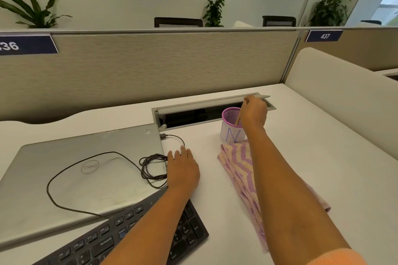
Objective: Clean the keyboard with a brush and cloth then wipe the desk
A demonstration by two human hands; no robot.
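Barely begun: gripping brush (237, 120) in cup (231, 135) with right hand (254, 114); left hand (183, 169) flat, fingers straight, on tabletop (323, 157); keyboard (129, 232) brushing, cloth (235, 165) wiping pending.

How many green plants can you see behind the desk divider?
3: the left plant, the middle plant, the right plant. More may hide behind the divider.

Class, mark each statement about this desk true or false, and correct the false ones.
1. The laptop is closed. True.
2. The right hand holds the cloth. False: it grips a wooden handle standing in the pink cup; the cloth lies on the desk.
3. The left hand lies flat beside the laptop. True.
4. The keyboard is white. False: it is black.
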